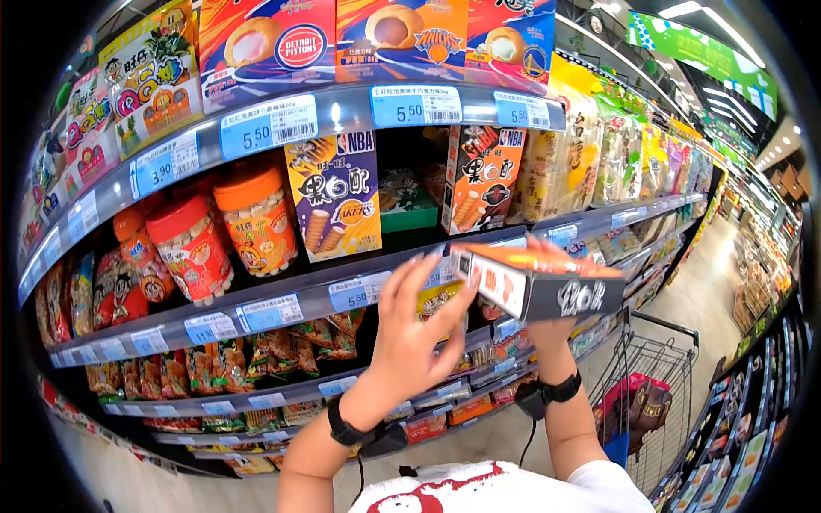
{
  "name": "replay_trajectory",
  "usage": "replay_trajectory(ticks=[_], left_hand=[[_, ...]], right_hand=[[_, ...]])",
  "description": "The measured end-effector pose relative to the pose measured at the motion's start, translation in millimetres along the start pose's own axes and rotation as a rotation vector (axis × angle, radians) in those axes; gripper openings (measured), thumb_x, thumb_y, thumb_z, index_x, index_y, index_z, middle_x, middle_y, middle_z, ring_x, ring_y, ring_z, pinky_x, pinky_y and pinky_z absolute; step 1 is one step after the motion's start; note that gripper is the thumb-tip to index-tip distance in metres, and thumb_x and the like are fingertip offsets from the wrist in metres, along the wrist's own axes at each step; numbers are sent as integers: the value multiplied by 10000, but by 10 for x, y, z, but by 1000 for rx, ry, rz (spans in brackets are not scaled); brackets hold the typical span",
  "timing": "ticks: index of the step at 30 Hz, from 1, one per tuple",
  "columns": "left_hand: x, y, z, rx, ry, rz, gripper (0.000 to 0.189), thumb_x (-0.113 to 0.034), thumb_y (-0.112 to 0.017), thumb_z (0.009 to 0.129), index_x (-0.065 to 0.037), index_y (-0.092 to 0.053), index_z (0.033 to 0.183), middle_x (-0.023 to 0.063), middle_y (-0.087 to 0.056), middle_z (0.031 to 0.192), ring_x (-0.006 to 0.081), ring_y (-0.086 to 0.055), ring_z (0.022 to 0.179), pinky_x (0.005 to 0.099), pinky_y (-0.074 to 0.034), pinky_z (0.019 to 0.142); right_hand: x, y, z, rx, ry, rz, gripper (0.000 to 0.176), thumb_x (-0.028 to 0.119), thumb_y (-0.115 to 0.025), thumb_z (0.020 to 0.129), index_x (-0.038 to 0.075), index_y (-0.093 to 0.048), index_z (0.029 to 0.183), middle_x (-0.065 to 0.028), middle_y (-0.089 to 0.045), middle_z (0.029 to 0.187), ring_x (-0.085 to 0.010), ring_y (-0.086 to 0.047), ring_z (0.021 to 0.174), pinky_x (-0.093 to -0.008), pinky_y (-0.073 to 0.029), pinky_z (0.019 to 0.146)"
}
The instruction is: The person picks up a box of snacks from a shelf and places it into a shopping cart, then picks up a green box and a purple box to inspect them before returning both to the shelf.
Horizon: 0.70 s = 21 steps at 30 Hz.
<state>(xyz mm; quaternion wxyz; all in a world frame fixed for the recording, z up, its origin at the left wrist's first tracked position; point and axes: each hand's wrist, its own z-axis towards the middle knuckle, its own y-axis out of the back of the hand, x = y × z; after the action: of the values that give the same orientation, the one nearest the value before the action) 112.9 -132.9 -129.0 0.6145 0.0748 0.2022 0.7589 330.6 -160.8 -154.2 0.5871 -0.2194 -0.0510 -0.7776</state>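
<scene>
A black and orange snack box lies tilted on its side in front of the shelf, its white end panel turned left. My right hand is closed around the box from below and behind, part of its fingers hidden. My left hand holds nothing; its fingers are spread, fingertips right at the box's left end. Behind, on the shelf, stand a purple NBA box and an orange and black NBA box, with a gap between them where a green box sits further back.
Jars with red and orange lids stand left of the purple box. Bagged snacks fill the shelf to the right. Shelf edges carry price tags. A wire shopping cart with a bag inside stands at my right, beside the aisle floor.
</scene>
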Motion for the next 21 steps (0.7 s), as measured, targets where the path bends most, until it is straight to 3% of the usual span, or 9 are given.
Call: replay_trajectory(ticks=[1,2,3,6,7,10,15,19,21], left_hand=[[-5,-27,102,-2,15,19,613,-55,-674,702,-184,-595,1296,210,-416,1396,429,-399,1237,486,-340,1037],[18,-70,173,-10,-1,64,633,-57,-675,706,-188,-580,1317,208,-413,1399,418,-397,1243,480,-350,1036],[43,-115,236,-23,-8,74,638,-58,-676,706,-188,-575,1322,208,-415,1397,415,-399,1243,479,-352,1035],[112,-258,378,-79,-23,90,652,-56,-676,709,-186,-562,1338,199,-427,1380,400,-411,1238,475,-361,1033],[143,-322,404,-108,-25,92,634,-71,-675,716,-169,-564,1332,195,-434,1371,402,-417,1235,484,-360,1030],[238,-435,463,-135,-27,76,631,-110,-682,732,-124,-528,1344,218,-416,1381,416,-412,1240,508,-346,1029],[399,-568,649,-206,-109,80,708,-179,-689,761,-57,-396,1395,263,-370,1385,458,-400,1224,523,-360,1014],[464,-646,844,-215,-12,-142,872,-271,-736,749,-1,-238,1411,319,-319,1384,504,-355,1249,515,-327,1052],[505,-696,877,-169,58,-211,876,-316,-768,728,15,-274,1372,344,-281,1415,530,-301,1311,504,-309,1085]], right_hand=[[-46,-14,127,24,176,-174,486,125,-546,957,-3,-351,1384,-227,-515,1318,-312,-521,1225,-474,-387,1057],[-73,-9,246,54,218,-144,595,-9,-579,904,7,-281,1419,-234,-510,1319,-318,-510,1247,-461,-383,1060],[-170,101,339,105,256,-288,635,-38,-569,900,11,-243,1443,-225,-498,1339,-314,-503,1258,-444,-378,1064],[-366,125,424,4,137,-96,777,-60,-582,891,88,-141,1513,-213,-477,1354,-310,-538,1220,-412,-434,1024],[-358,107,450,-19,155,-120,704,-55,-609,878,40,-240,1470,-187,-543,1275,-232,-584,1126,-365,-474,957],[-573,306,358,-185,-247,-346,588,-22,-609,890,19,-343,1413,-99,-624,1085,-153,-597,960,-305,-491,832],[-1132,638,508,-96,13,-185,529,-45,-541,918,8,-313,1392,-121,-575,1184,-203,-589,1019,-340,-477,903],[-1180,532,557,-84,141,-231,609,51,-529,971,20,-195,1480,-140,-541,1220,-217,-545,1078,-361,-454,935],[-1251,583,548,-60,109,-199,605,70,-518,980,19,-187,1484,-167,-488,1300,-249,-515,1157,-369,-425,978]])
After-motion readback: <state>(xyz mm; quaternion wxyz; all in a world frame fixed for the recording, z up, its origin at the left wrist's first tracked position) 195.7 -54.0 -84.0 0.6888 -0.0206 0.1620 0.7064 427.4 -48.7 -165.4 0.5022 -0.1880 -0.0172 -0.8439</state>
